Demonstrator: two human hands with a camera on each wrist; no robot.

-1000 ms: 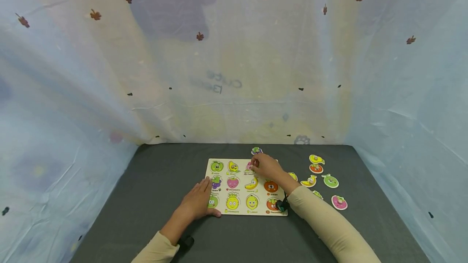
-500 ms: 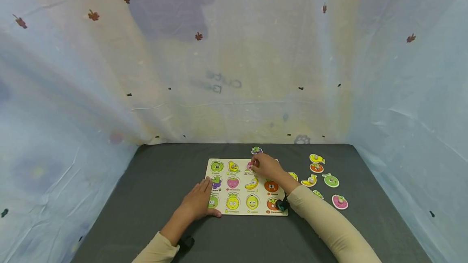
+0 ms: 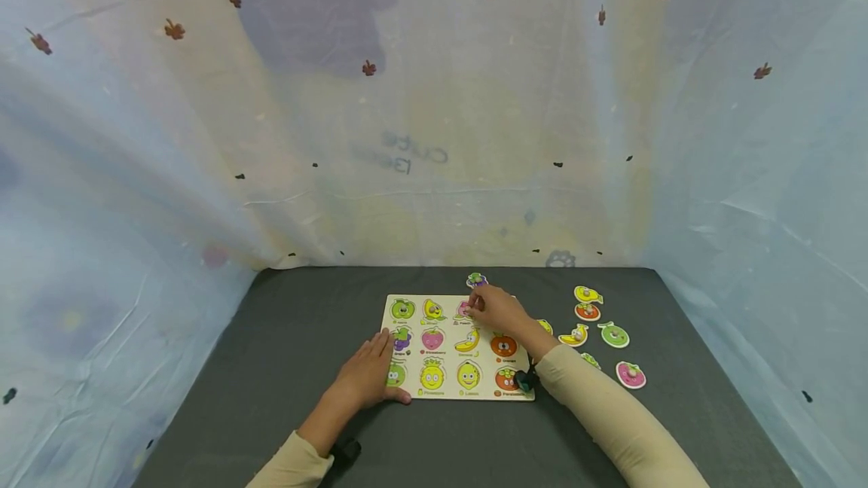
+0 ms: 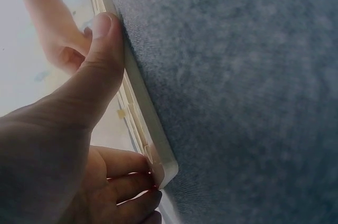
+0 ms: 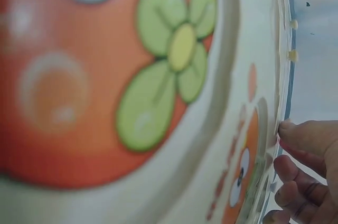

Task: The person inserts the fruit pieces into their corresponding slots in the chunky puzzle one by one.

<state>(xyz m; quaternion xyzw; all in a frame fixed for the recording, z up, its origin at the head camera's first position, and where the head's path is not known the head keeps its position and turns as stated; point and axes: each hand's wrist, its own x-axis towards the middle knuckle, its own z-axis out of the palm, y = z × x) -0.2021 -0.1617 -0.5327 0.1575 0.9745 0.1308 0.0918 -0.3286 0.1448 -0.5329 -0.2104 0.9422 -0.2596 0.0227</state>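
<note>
A cream fruit puzzle board (image 3: 449, 384) lies on the dark table, with pictured fruits in rows. My left hand (image 3: 366, 371) rests at its left edge, fingers extended onto the board and thumb along the front edge. In the left wrist view the thumb (image 4: 105, 49) lies along the board's side (image 4: 150, 123). My right hand (image 3: 498, 311) reaches across the board and pinches a pink puzzle piece (image 3: 463, 309) at the third spot of the back row. In the right wrist view its fingertips (image 5: 288, 129) meet close over the board; the piece is mostly hidden.
A grape piece (image 3: 477, 279) lies behind the board. To the right are loose knobbed pieces, among them a pink piece (image 3: 631, 375), a green piece (image 3: 614, 335), a banana piece (image 3: 575, 335) and an orange-red piece (image 3: 587, 312). A patterned curtain (image 3: 434, 134) surrounds the table.
The right hand's fingers shift very slightly over the pink piece. The left hand stays in place at the board's edge.
</note>
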